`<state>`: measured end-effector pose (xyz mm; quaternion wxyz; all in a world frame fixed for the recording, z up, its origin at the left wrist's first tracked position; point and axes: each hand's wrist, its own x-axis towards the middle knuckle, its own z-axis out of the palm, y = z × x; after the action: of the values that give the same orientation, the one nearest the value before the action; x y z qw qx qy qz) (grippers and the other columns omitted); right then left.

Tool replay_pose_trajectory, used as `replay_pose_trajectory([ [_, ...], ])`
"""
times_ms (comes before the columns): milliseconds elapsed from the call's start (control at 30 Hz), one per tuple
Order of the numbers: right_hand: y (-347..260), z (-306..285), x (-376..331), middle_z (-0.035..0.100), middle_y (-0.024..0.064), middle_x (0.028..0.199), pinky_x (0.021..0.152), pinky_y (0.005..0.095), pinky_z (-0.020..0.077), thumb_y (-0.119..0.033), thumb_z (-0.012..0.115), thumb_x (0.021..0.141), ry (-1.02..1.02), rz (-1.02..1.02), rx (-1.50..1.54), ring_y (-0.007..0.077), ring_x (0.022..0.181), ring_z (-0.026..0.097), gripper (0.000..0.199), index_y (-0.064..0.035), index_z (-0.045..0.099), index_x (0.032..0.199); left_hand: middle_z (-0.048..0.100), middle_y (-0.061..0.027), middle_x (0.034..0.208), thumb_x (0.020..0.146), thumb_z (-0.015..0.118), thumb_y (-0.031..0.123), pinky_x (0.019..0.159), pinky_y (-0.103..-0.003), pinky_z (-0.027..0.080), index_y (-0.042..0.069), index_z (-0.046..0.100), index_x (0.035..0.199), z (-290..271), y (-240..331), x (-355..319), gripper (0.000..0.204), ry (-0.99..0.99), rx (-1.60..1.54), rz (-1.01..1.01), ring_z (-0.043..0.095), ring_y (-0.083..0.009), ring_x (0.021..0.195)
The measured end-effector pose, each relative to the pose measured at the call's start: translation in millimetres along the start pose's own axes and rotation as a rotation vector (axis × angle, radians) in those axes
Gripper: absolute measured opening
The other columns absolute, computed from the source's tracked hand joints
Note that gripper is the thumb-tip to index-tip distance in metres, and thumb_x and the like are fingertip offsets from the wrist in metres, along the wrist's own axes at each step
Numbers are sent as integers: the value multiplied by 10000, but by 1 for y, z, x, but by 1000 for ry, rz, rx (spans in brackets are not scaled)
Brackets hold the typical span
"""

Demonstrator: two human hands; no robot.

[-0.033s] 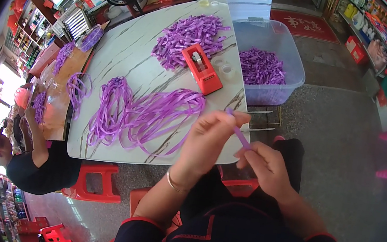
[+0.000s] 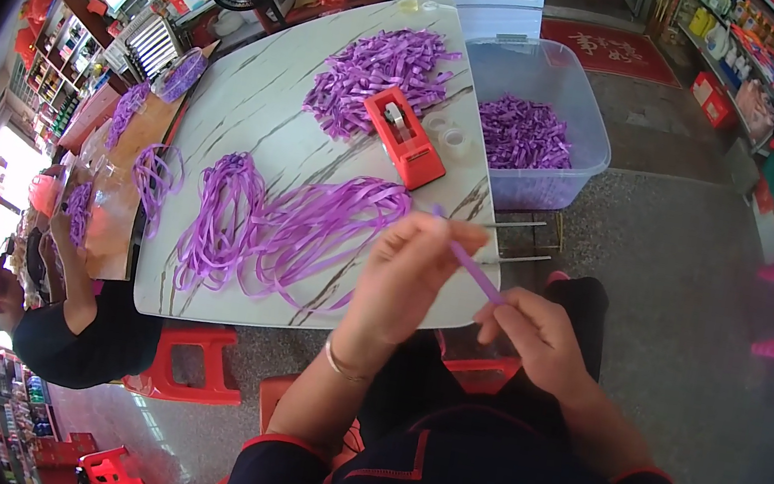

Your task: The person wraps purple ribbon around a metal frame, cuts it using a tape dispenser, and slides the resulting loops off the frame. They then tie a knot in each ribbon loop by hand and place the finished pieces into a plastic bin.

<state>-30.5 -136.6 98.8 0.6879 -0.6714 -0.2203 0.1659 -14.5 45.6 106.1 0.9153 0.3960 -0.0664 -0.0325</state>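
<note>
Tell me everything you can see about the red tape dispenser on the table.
The red tape dispenser is a wedge-shaped desktop holder that looks like plastic, with a pale roll or hub set in its upper part. It lies flat on the white marble-patterned table, set diagonally, one end toward the heap of cut purple ribbon pieces, the other toward the long purple ribbon strands. Its upper end meets the heap; its lower end lies close to the strands. No hand touches it; both hands are nearer the table's edge.
</note>
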Motion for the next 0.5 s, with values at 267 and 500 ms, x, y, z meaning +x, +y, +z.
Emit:
replay_pose_trajectory([
  [267,13,-81,-34,525,-4,619,503,176,371,-150,474,908,-51,313,28,48,558,484,197,-18,599,832,623,-26,838,935,454,205,994,-394,381,60,584,896,-76,71,-7,198,54,-279,149,595,-135,819],
  [500,14,-148,-68,487,-21,561,450,185,287,-160,486,876,131,340,-3,35,504,411,206,-34,609,769,620,-33,821,894,541,168,914,-335,456,37,606,898,-136,98,-30,147,441,-422,290,576,-135,767],
])
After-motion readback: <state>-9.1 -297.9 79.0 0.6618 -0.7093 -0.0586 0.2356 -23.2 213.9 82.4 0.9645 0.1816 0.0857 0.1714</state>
